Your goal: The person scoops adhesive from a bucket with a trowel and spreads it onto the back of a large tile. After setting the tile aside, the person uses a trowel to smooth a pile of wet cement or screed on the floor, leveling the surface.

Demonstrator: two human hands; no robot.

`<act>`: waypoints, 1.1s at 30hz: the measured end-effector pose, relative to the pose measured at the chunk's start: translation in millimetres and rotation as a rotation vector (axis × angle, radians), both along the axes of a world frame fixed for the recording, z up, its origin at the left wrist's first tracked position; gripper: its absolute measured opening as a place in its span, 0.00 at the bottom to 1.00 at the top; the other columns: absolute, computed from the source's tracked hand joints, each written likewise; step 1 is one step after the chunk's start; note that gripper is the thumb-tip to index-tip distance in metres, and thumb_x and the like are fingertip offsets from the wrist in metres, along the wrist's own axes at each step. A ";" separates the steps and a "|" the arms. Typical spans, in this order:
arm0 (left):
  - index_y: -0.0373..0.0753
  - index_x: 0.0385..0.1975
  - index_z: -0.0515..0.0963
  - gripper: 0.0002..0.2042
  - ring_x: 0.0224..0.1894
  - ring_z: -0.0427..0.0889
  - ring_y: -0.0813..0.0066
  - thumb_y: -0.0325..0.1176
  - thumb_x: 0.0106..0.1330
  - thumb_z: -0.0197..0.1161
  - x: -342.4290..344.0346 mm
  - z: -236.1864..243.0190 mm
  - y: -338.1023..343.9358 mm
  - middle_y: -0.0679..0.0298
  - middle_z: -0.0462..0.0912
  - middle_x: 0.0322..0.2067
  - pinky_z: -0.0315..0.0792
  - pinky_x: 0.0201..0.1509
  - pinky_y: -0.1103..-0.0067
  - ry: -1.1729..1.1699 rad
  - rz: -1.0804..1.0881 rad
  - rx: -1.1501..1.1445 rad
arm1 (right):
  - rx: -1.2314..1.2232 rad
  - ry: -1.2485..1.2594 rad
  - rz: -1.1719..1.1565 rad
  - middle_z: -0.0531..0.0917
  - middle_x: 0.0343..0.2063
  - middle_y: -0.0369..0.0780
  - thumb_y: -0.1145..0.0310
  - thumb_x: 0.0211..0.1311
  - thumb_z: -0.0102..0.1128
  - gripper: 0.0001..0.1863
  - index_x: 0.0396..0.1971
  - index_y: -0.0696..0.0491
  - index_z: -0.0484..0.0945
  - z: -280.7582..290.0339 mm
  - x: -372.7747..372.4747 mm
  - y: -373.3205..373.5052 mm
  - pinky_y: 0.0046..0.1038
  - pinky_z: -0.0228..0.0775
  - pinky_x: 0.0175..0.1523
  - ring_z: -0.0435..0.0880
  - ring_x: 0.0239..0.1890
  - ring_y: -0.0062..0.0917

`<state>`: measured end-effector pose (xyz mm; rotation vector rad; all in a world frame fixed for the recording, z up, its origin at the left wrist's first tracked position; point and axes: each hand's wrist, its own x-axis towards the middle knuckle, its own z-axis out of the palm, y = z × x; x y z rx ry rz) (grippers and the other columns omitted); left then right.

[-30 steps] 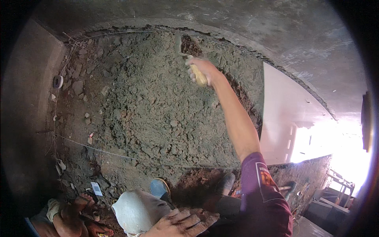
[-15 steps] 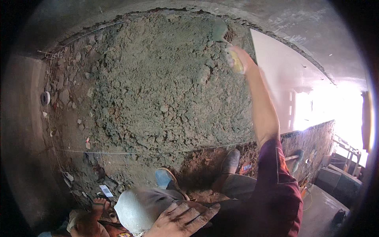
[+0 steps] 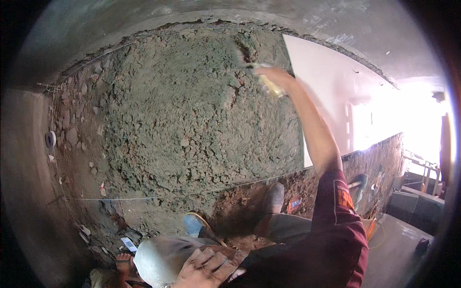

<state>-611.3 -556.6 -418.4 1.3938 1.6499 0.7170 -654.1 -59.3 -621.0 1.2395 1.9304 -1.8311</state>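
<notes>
One trowel (image 3: 275,90) up at 1 o'clock, deep in mortar (image 3: 163,110) country!

And here's the right hand (image 3: 273,78), reaching out at 1 o'clock, grip closed firmly round the trowel's yellow handle! The blade end is a blur, pointing towards 12 o'clock, right beside a dark gouge (image 3: 245,49) in the mortar. What a spread this is, rough and grey-green, filling the middle of the view, crumbly towards 7 o'clock and smoother up near 12!

Down at 6 o'clock, the left hand (image 3: 206,266) rests by a pale, rounded knee (image 3: 156,261), fingers bent over; whether that grip is closed on anything, I cannot tell.

Over to 2 o'clock: a big white tile (image 3: 319,81), its near edge right against the mortar, the right forearm crossing in front of it. A taut string (image 3: 230,186) runs along the 6 o'clock side of the bed, and beyond the far edge, at 12, rises a grey wall (image 3: 230,10).

Look at the footing! A blue boot (image 3: 193,224) at 7 o'clock, a dark boot (image 3: 274,197) at 5. Out at 9 sits a small roll (image 3: 51,139), tight by the side wall (image 3: 24,144). Between 7 and 8, a white card (image 3: 128,244) lies near another person's foot (image 3: 125,263). And at 3, blazing light pours through an opening (image 3: 408,115)!
</notes>
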 end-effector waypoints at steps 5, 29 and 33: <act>0.34 0.54 0.75 0.21 0.51 0.76 0.47 0.41 0.67 0.56 0.9 -1.3 3.6 0.48 0.78 0.51 0.65 0.61 0.56 -0.005 0.017 -0.014 | -0.049 -0.001 -0.307 0.75 0.23 0.35 0.59 0.61 0.62 0.16 0.44 0.53 0.75 -6.6 52.7 33.0 0.25 0.70 0.20 0.75 0.19 0.21; 0.42 0.56 0.76 0.20 0.45 0.79 0.56 0.40 0.66 0.61 -6.5 -11.8 14.6 0.56 0.82 0.39 0.71 0.51 0.60 0.057 0.091 0.022 | 0.842 0.214 0.223 0.84 0.46 0.49 0.61 0.61 0.62 0.15 0.43 0.54 0.82 -16.6 3.3 -28.3 0.40 0.75 0.52 0.84 0.48 0.43; 0.42 0.57 0.76 0.20 0.45 0.79 0.56 0.40 0.65 0.62 -12.9 -18.3 24.5 0.56 0.82 0.39 0.71 0.50 0.60 0.058 0.091 0.004 | 1.081 -0.058 -0.020 0.82 0.49 0.49 0.64 0.59 0.60 0.13 0.39 0.55 0.84 -35.8 -76.2 55.8 0.39 0.75 0.53 0.83 0.50 0.43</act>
